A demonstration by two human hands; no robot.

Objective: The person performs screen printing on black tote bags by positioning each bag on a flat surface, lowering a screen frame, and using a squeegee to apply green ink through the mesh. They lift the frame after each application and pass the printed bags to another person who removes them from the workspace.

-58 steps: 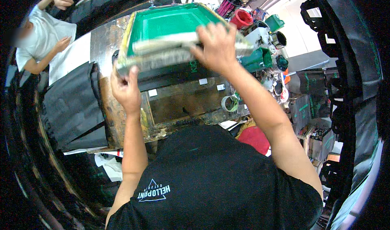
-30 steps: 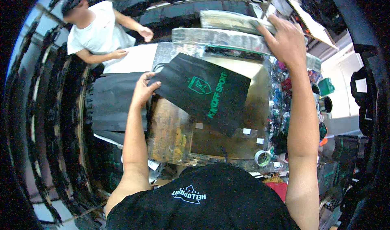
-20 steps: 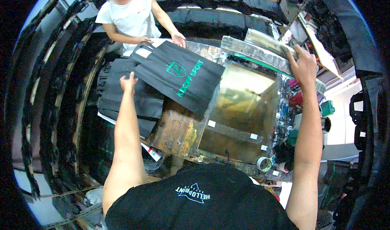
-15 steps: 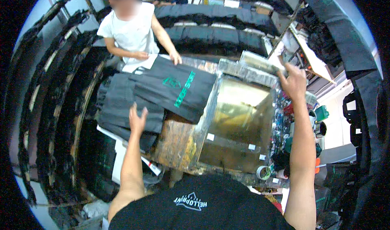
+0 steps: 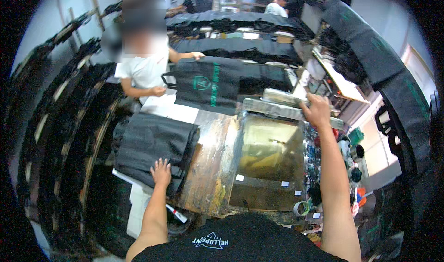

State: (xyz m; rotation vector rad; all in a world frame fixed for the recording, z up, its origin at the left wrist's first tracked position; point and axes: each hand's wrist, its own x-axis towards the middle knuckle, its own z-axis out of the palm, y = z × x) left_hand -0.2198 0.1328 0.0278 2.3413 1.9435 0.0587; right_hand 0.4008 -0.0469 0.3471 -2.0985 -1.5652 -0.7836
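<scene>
My left hand [image 5: 161, 172] lies flat, fingers spread, on the near edge of a stack of black fabric bags [image 5: 152, 139]. At the far edge of a framed printing screen [image 5: 273, 146], my right hand [image 5: 318, 110] has its fingers bent over the right end of a pale, smudged bar [image 5: 282, 96]. Across the table, a person in a white sleeveless shirt [image 5: 145, 65] holds a black bag with a green print [image 5: 208, 84] by its far edge and near its handle. The bag is spread beyond the stack.
A stained wooden board [image 5: 208, 158] lies between stack and screen. A roll of tape [image 5: 301, 208] sits near the screen's lower right corner. Cans and a green container [image 5: 355, 136] line the right side. Racks of black bags [image 5: 55, 123] curve around the left and back.
The printed bag has moved off the stack, away from me, with the person's hands. My left hand has come down on the stack's near edge. My right hand has closed on the bar's end.
</scene>
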